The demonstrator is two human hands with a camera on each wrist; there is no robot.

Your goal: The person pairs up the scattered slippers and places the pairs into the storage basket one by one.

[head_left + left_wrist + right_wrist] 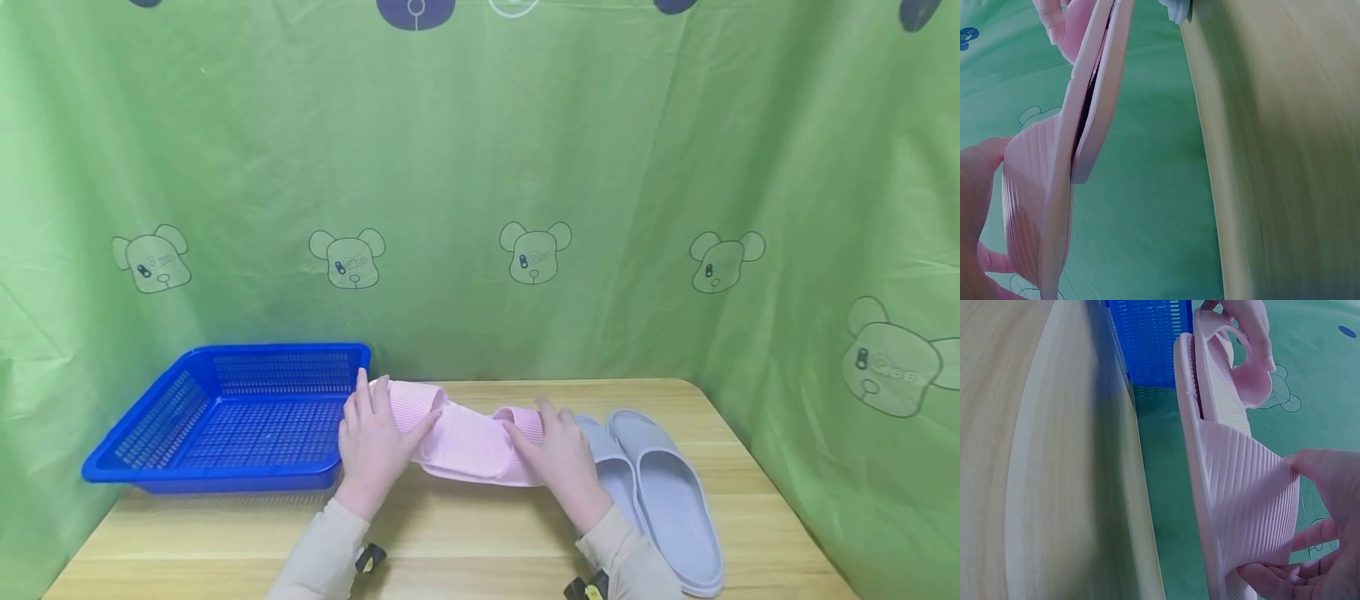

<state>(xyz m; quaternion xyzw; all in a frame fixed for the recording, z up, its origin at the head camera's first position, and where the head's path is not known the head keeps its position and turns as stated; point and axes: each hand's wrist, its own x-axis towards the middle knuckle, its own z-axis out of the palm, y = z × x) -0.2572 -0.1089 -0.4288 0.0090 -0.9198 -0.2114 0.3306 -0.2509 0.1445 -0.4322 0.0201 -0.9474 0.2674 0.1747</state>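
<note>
Two pink slippers (465, 446) are held up above the wooden table, laid lengthwise so that their soles overlap and their ribbed straps face outward at opposite ends. My left hand (371, 437) grips the strap end on the left; in the left wrist view its fingers (994, 259) curl about the ribbed strap (1029, 194). At the other end, my right hand (562, 454) pinches the other ribbed strap (1247, 494), with thumb and fingers on opposite edges in the right wrist view. A narrow dark gap shows between the two soles (1100, 94).
A blue plastic basket (225, 477) stands at the table's left, close beside my left hand. On the right lies a pair of grey slippers (682, 521), partly behind my right forearm. A green curtain (480, 167) hangs behind the wooden table (465, 533).
</note>
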